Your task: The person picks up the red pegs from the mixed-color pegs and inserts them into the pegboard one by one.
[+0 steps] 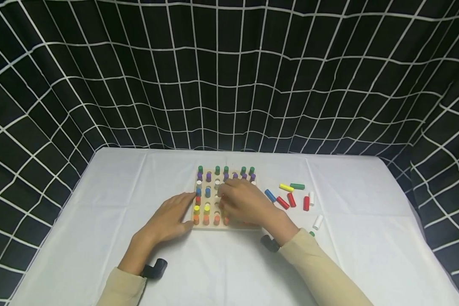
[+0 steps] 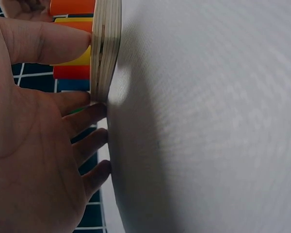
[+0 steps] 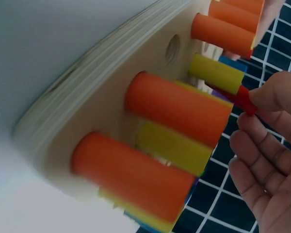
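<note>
A wooden pegboard (image 1: 210, 227) lies on the white cloth, with rows of coloured pegs standing in its holes. My left hand (image 1: 170, 217) is at the board's left side, thumb and fingertips touching its layered edge (image 2: 105, 48) with the fingers extended. Over the middle of the board, my right hand (image 1: 246, 202) pinches a red peg (image 3: 243, 100) between thumb and index finger. The peg's lower end is hidden behind a yellow peg (image 3: 216, 73), so I cannot tell whether it sits in a hole. Orange pegs (image 3: 182, 107) line the near row.
Loose pegs lie right of the board: a blue one (image 1: 270, 195), a yellow one (image 1: 286, 187), a green one (image 1: 297, 186), several red ones (image 1: 306, 203) and white ones (image 1: 318, 222). Another green peg (image 1: 311, 233) shows partly beside the right sleeve. A black, white-gridded curtain (image 1: 229, 97) surrounds the table.
</note>
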A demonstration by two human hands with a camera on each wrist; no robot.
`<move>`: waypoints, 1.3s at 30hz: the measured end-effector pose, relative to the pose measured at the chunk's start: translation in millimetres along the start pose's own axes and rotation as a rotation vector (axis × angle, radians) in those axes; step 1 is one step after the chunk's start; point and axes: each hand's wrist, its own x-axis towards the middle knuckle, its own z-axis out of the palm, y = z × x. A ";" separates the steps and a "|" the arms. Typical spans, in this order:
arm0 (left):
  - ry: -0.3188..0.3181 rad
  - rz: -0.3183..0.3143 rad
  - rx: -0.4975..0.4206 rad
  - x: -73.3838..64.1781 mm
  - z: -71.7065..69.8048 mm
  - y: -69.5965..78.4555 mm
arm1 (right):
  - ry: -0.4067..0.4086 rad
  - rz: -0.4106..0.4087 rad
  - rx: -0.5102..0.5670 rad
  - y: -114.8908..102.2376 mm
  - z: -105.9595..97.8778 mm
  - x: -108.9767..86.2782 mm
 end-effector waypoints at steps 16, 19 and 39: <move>0.012 0.024 0.016 0.8 0.7 -4.3 | 0.006 -0.056 0.032 -10.0 13.8 21.9; 0.014 0.023 0.012 0.4 0.9 -4.0 | 0.012 -0.059 0.023 -10.1 16.6 24.0; 0.029 0.047 -0.007 0.0 0.9 -3.6 | -0.013 -0.069 0.032 -12.5 19.7 35.0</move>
